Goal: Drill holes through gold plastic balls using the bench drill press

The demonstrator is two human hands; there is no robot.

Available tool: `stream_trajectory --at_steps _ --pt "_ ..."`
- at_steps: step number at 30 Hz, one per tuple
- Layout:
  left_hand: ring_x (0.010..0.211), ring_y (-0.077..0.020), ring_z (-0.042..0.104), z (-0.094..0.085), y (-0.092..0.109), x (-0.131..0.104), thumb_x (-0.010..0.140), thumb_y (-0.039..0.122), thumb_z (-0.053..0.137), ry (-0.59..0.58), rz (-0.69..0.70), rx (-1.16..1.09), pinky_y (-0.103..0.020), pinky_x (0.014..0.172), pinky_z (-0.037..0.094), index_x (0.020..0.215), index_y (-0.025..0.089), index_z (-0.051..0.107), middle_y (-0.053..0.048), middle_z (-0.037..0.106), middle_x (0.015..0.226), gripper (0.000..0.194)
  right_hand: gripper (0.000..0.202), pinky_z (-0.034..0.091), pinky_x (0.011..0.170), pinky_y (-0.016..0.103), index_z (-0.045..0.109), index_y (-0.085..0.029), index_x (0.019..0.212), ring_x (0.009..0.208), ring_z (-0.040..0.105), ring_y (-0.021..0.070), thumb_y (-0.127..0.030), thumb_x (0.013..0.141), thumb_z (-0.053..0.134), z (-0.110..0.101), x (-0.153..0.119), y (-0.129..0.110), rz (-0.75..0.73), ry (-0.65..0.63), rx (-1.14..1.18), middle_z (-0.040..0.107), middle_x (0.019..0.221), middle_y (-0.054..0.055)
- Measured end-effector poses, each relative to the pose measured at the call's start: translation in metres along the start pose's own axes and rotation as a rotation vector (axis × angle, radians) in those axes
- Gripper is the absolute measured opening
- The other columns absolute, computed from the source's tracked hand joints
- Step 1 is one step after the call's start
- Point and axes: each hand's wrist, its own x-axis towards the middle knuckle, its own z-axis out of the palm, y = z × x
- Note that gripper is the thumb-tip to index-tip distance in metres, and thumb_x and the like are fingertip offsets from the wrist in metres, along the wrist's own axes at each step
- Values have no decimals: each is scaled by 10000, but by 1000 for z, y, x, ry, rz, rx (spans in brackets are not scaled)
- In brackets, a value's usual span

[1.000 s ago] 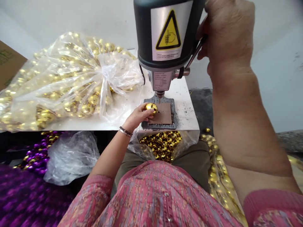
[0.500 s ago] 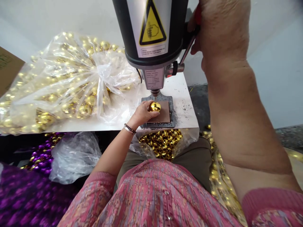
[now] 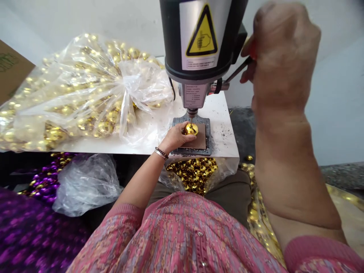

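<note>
My left hand (image 3: 178, 136) grips a shiny gold ball (image 3: 191, 129) by its sides, thumb in front. The ball rests on a brown board (image 3: 199, 142) on the grey base (image 3: 208, 131) of a bench drill press (image 3: 174, 45). Straight above it hangs the drill bit (image 3: 191, 120), its tip at the top of the ball; whether it has gone in I cannot tell. High on the right, my right hand (image 3: 284, 49) is closed around the red-ended feed lever (image 3: 239, 71) of the press. That hand is slightly blurred.
A clear bag of gold balls (image 3: 93, 94) covers the left of the white table (image 3: 85, 146). Dark shavings lie around the base. An open bag of gold pieces (image 3: 193, 172) sits below the front edge. Purple balls (image 3: 48, 182) and a crumpled plastic bag (image 3: 88, 185) are lower left.
The view has shifted, so the press appears farther right. The feed lever and my right hand have swung outward, and the drill bit now reaches the ball. My left hand keeps its hold.
</note>
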Motion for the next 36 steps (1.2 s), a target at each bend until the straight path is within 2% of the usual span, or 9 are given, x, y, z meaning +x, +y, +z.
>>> stream_trajectory --at_steps 3,6,8,14,20,25,28,31,36 --pt "937 -205 691 1 -2 0 752 274 897 -3 20 42 -303 855 544 1241 156 786 -53 802 1061 515 283 329 667 249 352 -232 786 654 383 57 -338 1000 506 -2 -32 -7 -76 29 -75 441 716 -39" --pt "928 -202 689 2 -3 1 770 271 880 -21 32 39 -297 837 534 1220 164 784 -43 800 1042 472 172 306 642 260 409 -226 767 621 325 63 -271 854 551 -8 -58 -5 -152 54 -195 406 666 -49" --pt "919 -200 691 3 -5 1 768 266 878 -22 38 26 -294 829 535 1212 164 783 -40 800 1037 465 125 308 626 243 434 -218 761 617 321 59 -244 815 543 -11 -69 0 -202 51 -261 418 659 -51" --pt "899 -211 698 6 -10 3 783 277 870 -21 87 25 -287 773 537 1145 178 781 -36 799 1005 385 122 319 619 197 458 -191 762 611 381 27 -216 864 520 -11 -81 16 -362 86 -340 462 685 -52" --pt "897 -212 701 6 -10 3 782 270 882 10 105 70 -311 818 532 1119 184 776 -33 793 1000 364 93 382 646 201 506 -197 844 614 405 36 -229 931 504 -9 -91 36 -440 154 -415 470 699 -52" --pt "925 -221 696 8 -11 4 794 270 877 9 112 77 -309 814 532 1102 181 768 -36 785 1002 339 164 454 699 234 576 -213 925 675 501 55 -303 1022 479 -7 -103 53 -418 173 -374 511 762 -27" --pt "929 -223 698 9 -11 3 802 262 871 23 113 107 -320 850 545 1082 187 763 -34 787 1005 310 189 476 715 248 594 -226 963 714 559 68 -341 1053 475 -2 -107 62 -443 231 -379 567 801 -20" --pt "934 -227 703 10 -8 2 809 252 868 34 91 134 -326 862 546 1062 190 759 -37 791 1017 282 176 479 721 251 589 -230 989 720 561 72 -333 1068 470 5 -109 74 -498 286 -306 583 811 -22" --pt "928 -225 704 8 -3 -2 824 227 859 27 67 133 -321 843 529 1060 187 752 -38 792 1035 262 194 495 715 276 534 -224 962 733 589 94 -390 1054 495 15 -118 93 -556 266 -219 600 816 -20"
